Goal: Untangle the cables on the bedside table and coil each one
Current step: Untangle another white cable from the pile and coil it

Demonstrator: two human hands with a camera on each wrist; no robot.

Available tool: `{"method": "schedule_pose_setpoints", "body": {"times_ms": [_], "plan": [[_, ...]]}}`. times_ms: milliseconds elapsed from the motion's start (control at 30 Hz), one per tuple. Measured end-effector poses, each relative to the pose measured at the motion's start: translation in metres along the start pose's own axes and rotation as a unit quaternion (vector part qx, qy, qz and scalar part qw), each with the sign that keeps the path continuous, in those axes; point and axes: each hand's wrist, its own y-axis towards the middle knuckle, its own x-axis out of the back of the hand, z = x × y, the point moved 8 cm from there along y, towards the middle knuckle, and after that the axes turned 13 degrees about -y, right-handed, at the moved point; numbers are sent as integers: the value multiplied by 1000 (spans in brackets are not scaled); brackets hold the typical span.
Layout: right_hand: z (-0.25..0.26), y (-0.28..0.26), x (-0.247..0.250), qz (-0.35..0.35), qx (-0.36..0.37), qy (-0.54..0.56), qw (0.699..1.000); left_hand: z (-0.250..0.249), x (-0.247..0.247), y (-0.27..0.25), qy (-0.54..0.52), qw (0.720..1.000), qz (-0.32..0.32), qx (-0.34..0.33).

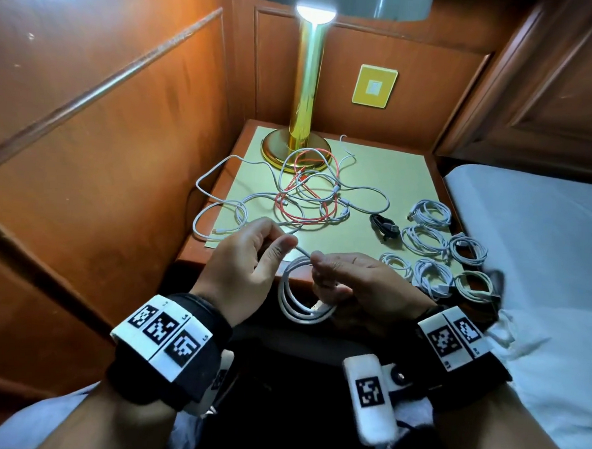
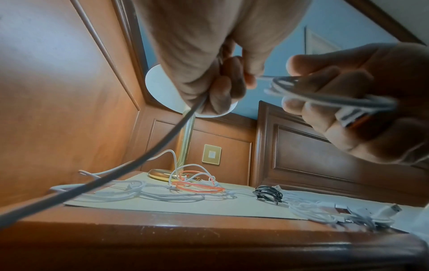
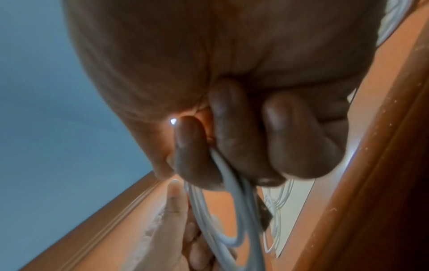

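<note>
My right hand (image 1: 350,278) grips the white coil (image 1: 301,293), left hand (image 1: 248,256) pinches its free run just left, tail trailing far-left toward the counter (image 1: 375,180) tangle (image 1: 299,197).

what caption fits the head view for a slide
Both hands coiling a white cable beside finished coils.

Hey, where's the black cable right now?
In the head view the black cable lies coiled on the right half of the bedside table, between the tangled cables and the white coils near the bed.
</note>
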Motion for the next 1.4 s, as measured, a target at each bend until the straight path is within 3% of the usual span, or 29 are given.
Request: {"method": "schedule_pose_setpoints", "body": {"times_ms": [100,300,500,667,767,867,967,1067,1167,1267,1400], "plan": [[-3,2,-4,24,-9,18,1000,-1,5,0,-20,999,-24,4],[0,1,7,-24,-6,150,988,14,-1,2,-102,993,-19,63],[8,-2,23,-58,55,248,965,24,-9,0,-119,988,-14,95],[11,-3,37,-103,105,293,945,39,-30,-8,-93,986,17,139],[12,-4,46,-164,127,293,933,45,-41,-13,-32,984,47,167],[18,-9,60,-256,191,219,922,34,-51,-19,57,982,104,144],[28,-23,65,-340,253,-27,905,12,-57,-22,76,985,145,61],[31,-25,55,-350,259,-218,874,-14,-57,-22,103,982,139,-77],[19,-11,49,-315,195,-331,868,-20,-45,-18,122,981,101,-115],[5,3,47,-240,131,-320,907,-21,-20,-10,106,987,25,-115],[4,6,39,-156,118,-183,964,-15,-6,-7,25,998,-24,-49]]}}
